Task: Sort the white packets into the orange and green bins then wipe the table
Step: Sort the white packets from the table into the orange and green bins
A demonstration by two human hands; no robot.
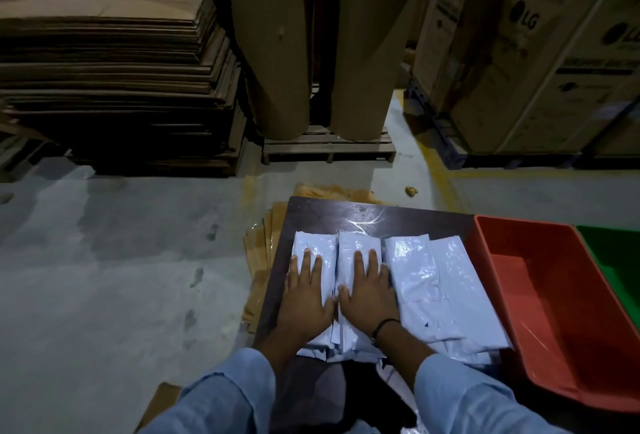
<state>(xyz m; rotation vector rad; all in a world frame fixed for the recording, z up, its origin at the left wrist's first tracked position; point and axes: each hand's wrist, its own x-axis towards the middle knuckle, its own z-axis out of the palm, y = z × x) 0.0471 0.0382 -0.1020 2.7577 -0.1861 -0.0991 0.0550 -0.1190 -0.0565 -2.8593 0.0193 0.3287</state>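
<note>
Several white packets (429,281) lie side by side on a dark table (398,217). My left hand (306,295) rests flat, palm down, on the leftmost packet (313,245). Flat on the packet beside it (356,243) lies my right hand (369,290), with a black band at the wrist. Neither hand grips anything; the fingers are spread. An empty orange bin (540,298) stands at the table's right, touching the packets' edge. To its right, a green bin (616,260) is partly cut off by the frame.
Flat cardboard sheets (259,253) lie on the concrete floor under the table's left edge. Beyond stand a tall stack of flattened cardboard (114,80), two big brown paper rolls (277,45) on a pallet, and printed cartons (526,52).
</note>
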